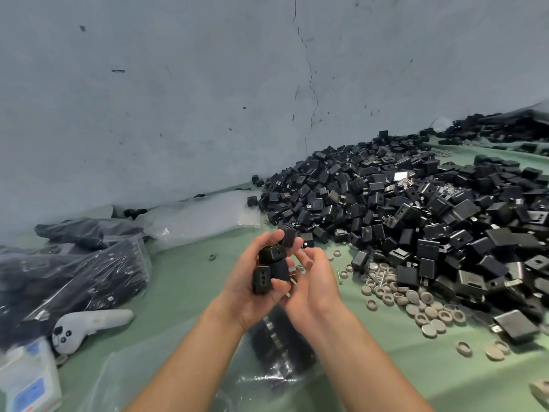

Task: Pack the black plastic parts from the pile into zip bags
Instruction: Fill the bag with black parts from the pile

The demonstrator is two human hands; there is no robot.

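Note:
My left hand is cupped palm-up above the green table and holds several black plastic parts stacked against its curled fingers. My right hand is beside it on the right, its fingertips touching the held parts. A big pile of black plastic parts spreads over the table's right side up to the wall. Under my forearms lies a clear zip bag with black parts inside it.
Filled bags of black parts are heaped at the left. A stack of empty clear bags lies by the wall. Grey round caps are scattered near the pile. A white controller and a small white box sit at lower left.

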